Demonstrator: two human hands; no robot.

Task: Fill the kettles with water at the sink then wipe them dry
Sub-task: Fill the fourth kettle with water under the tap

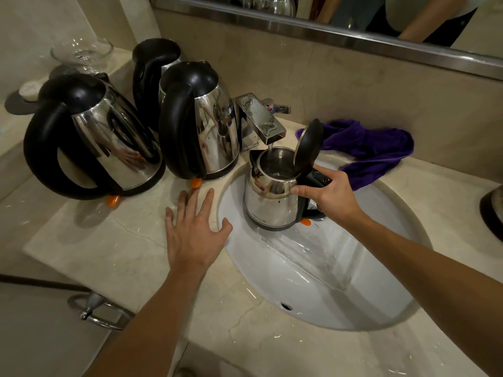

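Fingers of the right grip [326,193] curl round the black handle of a small kettle [272,197], lid up, held in the sink [381,281] under the tap [261,123]; water runs into it. The left grip [194,229] lies flat, fingers spread, on the desk [109,246] at the sink's left rim. Three kettles [198,123] stand at the desk's back left. A purple cloth [375,148] lies behind the sink.

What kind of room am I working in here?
Probably a hotel bathroom: a marble vanity counter with an inset basin, a wall mirror, and several kettles.
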